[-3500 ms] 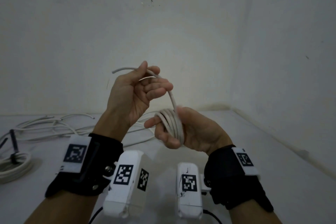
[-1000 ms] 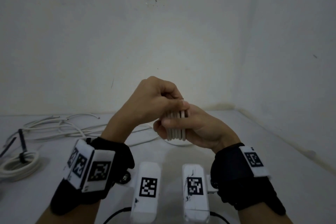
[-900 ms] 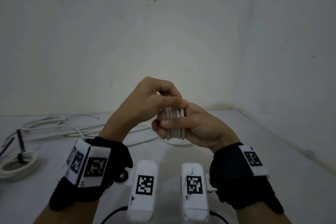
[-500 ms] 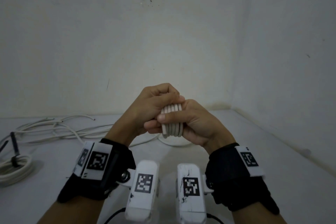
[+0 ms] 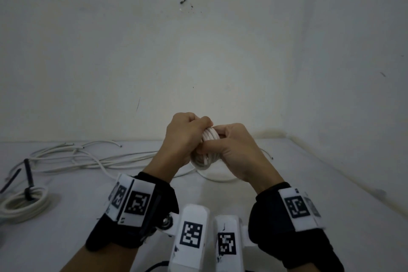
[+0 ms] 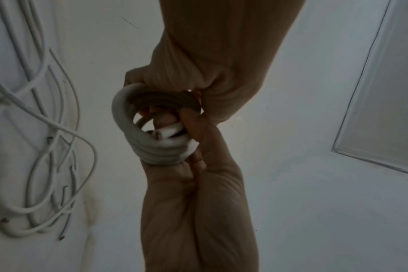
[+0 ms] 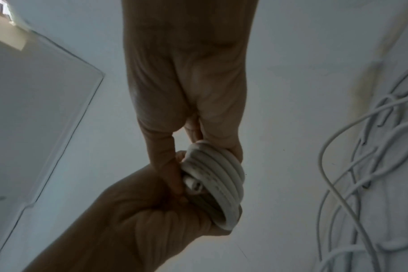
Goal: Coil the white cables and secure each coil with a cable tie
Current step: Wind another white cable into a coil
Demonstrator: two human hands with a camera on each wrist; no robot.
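Observation:
Both hands hold a small coil of white cable [image 5: 208, 137] together, above the table's middle. My left hand [image 5: 185, 137] is curled over the coil's left side, knuckles up. My right hand [image 5: 234, 146] grips the right side, thumb laid across the turns. In the left wrist view the coil [image 6: 138, 141] shows several turns and a cut end tucked inside, between the left hand [image 6: 193, 184] below and the right hand [image 6: 198, 64] above. In the right wrist view the coil [image 7: 221, 174] sits between the right hand [image 7: 186, 92] and the left hand [image 7: 140, 211].
A finished white coil [image 5: 24, 203] bound by a black cable tie [image 5: 28, 174] lies at the table's left edge, with another black tie [image 5: 11, 180] beside it. Loose white cables [image 5: 88, 157] sprawl along the back left. The walls meet in a corner at the right.
The free cable end was wound into the coil. Since then the left hand has closed over the coil's left side and both hands have sunk lower.

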